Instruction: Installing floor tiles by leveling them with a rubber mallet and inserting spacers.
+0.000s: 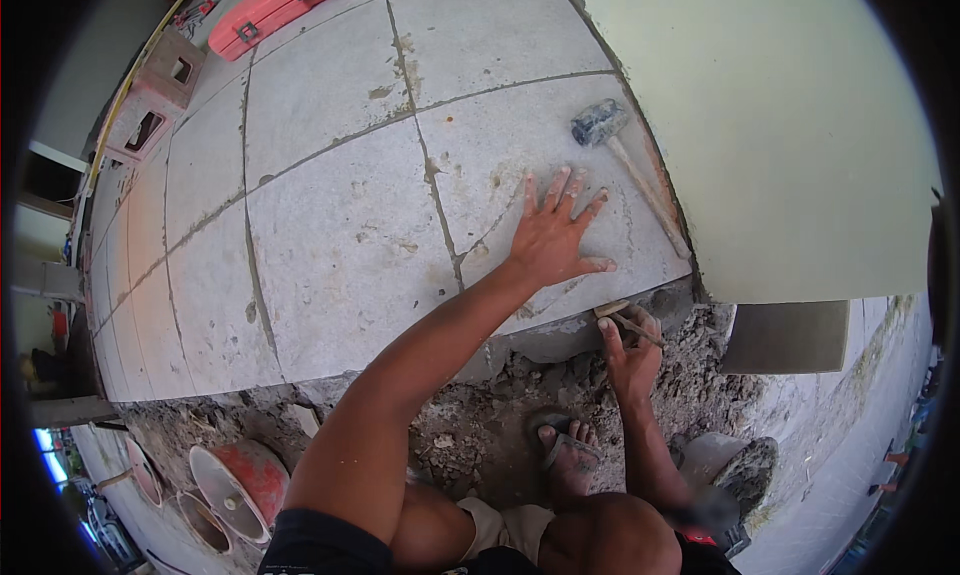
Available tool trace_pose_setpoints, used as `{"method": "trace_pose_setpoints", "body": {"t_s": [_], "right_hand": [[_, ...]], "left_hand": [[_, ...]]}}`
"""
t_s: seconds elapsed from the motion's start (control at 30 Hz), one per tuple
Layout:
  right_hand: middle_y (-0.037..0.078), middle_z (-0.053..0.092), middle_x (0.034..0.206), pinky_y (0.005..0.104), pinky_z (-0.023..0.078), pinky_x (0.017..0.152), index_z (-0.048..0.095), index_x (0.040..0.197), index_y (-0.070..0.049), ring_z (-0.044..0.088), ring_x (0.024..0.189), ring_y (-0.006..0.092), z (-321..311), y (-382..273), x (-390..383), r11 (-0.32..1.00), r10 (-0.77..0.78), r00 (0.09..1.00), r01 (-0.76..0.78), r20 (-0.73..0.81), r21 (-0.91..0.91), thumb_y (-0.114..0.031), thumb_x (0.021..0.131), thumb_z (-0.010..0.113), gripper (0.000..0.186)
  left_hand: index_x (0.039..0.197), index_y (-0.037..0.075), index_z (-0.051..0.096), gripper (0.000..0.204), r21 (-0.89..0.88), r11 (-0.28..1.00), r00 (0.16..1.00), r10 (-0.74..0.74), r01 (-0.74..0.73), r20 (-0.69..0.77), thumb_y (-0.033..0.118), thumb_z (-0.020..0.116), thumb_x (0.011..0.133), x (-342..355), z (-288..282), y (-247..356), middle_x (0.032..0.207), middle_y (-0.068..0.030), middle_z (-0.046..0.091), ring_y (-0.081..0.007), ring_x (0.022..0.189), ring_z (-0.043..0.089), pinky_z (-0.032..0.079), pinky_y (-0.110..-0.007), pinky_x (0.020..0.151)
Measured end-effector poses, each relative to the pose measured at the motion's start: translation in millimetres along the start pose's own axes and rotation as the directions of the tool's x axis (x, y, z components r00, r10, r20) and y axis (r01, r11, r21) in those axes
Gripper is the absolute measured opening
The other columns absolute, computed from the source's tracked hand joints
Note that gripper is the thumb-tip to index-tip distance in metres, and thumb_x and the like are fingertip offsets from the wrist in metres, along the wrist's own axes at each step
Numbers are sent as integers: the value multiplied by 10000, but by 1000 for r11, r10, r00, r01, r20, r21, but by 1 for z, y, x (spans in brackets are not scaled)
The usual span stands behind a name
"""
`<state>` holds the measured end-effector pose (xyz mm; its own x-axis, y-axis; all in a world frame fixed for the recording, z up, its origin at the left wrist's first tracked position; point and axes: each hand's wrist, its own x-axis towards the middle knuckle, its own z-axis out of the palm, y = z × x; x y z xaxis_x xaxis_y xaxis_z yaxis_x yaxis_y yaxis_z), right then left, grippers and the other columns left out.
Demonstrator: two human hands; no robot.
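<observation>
My left hand [550, 240] lies flat with fingers spread on a large pale floor tile [500, 165] near its front edge. By that edge, my right hand [632, 360] is closed around a small hand tool [612, 309] with a short tan end and a thin shaft; its exact kind I cannot make out. The tan end is close to the tile's edge, over grey wet mortar [555, 343]. Beyond my left hand, a mallet [600, 123] with a dark, smeared head and pale wooden handle rests on the tile, beside the wall.
A pale wall [780, 135] rises on the right. Rubble and soil [460, 425] border the tiles, around my sandalled foot [570, 460]. Red-and-grey buckets [240, 485] stand at lower left. A red case [290, 10] and a plastic stool [160, 95] are at the far left.
</observation>
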<state>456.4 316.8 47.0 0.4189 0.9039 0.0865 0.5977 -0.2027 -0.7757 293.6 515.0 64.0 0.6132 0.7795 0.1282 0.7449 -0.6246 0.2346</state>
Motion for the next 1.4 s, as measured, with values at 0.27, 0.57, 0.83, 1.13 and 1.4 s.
{"method": "trace_pose_setpoints", "body": {"t_s": [0.27,0.57,0.83,1.13,1.4], "right_hand": [[192,650,1096,464,544,865,622,1296,5,658,1008,384,-5,-6,0,998,-19,1000,19,2,-60,-324,925,804,528],[168,620,1120,462,539,828,612,1327,-52,648,962,367,-54,15,21,995,-29,999,32,29,-98,-104,918,674,416],[207,618,1205,508,508,975,600,1346,-47,610,1151,414,-32,4,128,872,-327,943,275,-65,-404,-235,979,668,418],[231,621,1221,550,530,946,601,1353,-83,635,1112,459,-10,-19,182,827,-155,981,194,119,-528,-295,1050,571,370],[247,663,1094,567,528,828,657,1328,-87,657,977,499,-51,8,89,944,-173,984,157,-31,-291,-202,1057,561,310]], "left_hand": [[1690,177,254,1062,144,980,990,-135,139,-42,855,473,902,-52,-13,-56,1747,-226,125,-424,1623,46,-32,-683,1255],[1684,165,278,1070,87,979,983,-184,185,-20,861,480,897,-51,-5,-50,1753,-233,87,-426,1625,-3,-53,-706,1237],[1679,170,292,1084,84,978,981,-191,192,-22,878,480,880,-50,0,-50,1752,-221,108,-419,1625,30,-40,-704,1241],[1676,181,305,1068,83,974,977,-210,213,-35,880,465,885,-53,-4,-50,1753,-209,128,-400,1629,33,-43,-701,1242],[1702,207,210,1067,135,964,972,-233,227,26,869,454,901,-50,-7,-46,1762,-195,71,-404,1626,27,-30,-678,1258]]}}
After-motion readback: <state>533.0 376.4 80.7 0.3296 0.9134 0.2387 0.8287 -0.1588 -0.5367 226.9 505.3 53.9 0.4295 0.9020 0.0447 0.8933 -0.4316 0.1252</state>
